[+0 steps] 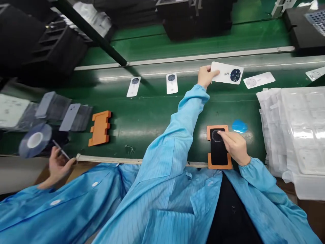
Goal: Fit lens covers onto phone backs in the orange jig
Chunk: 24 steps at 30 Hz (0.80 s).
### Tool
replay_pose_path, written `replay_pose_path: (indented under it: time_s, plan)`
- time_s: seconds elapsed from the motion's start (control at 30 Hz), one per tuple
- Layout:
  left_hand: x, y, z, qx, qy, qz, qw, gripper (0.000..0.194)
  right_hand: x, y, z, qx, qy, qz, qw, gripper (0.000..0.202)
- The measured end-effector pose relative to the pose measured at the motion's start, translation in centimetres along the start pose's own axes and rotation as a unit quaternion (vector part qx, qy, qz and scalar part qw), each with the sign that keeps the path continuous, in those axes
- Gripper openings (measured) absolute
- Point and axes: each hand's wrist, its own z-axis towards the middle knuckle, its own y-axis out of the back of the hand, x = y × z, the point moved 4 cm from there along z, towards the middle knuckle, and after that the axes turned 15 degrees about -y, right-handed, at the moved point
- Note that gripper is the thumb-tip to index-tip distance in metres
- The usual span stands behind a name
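Left hand (205, 75): arm extended to the far side of the green table (157, 118); thumb and fingers pinched on the left end of a white phone back panel (223, 72). Whether the panel is fully clear of the surface: cannot tell.

Right hand (236, 147): fingers drawn together, tips at the camera ring of a black phone panel (218, 154), which lies in an orange fixture (210, 162) at the near edge. Cannot tell if they pinch anything.

Risks (judged): the white panel is gripped at one end only, so a loose pinch could let its camera end dip or swing into the white panel just beside it (259, 80). With the hands far apart, attention is split; a stray push by the right fingertips could smudge the ring or shift the black panel in its seat. The blue piece (239, 126) near the fixture might be dragged by the right sleeve (261, 176).

Writing: small mark beside the held panel's camera print, too small to read. No brand legible.
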Motion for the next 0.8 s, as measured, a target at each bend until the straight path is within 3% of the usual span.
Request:
replay_pose_path:
  time_s: [0.17,0.23,0.3,0.4,0.5,0.57,0.67,0.8]
  plan:
    - [-3.6,8.3,-7.5,-0.161,0.065,-0.181,0.968,0.027,0.1,-2.3,-1.5,0.06,0.08,-0.022,0.995,0.024]
    - [-4.4,10.4,-11.1,-0.207,0.101,-0.248,0.941,0.026,-0.2,-2.6,-1.8,0.088,0.085,-0.003,0.992,0.03]
    - [-4.9,11.3,-14.6,-0.224,0.152,-0.32,0.908,0.027,-0.8,-2.9,-1.8,0.122,0.09,0.029,0.988,0.037]
    - [-5.2,11.4,-19.0,-0.235,0.208,-0.383,0.869,0.03,-1.7,-3.2,-1.6,0.16,0.09,0.075,0.98,0.043]
    - [-5.2,10.7,-22.0,-0.239,0.222,-0.384,0.863,0.022,-2.2,-3.1,-1.4,0.182,0.075,0.1,0.975,0.042]
    - [-5.3,10.2,-23.2,-0.231,0.209,-0.376,0.873,0.019,-2.2,-2.9,-1.5,0.194,0.063,0.107,0.973,0.04]
    - [-5.9,9.2,-24.2,-0.186,0.166,-0.345,0.905,0.031,-1.8,-2.0,-1.3,0.2,0.032,0.128,0.971,0.035]
    - [-7.1,7.2,-25.2,-0.096,0.14,-0.29,0.942,0.044,-1.6,1.0,0.5,0.099,-0.064,0.19,0.975,0.024]
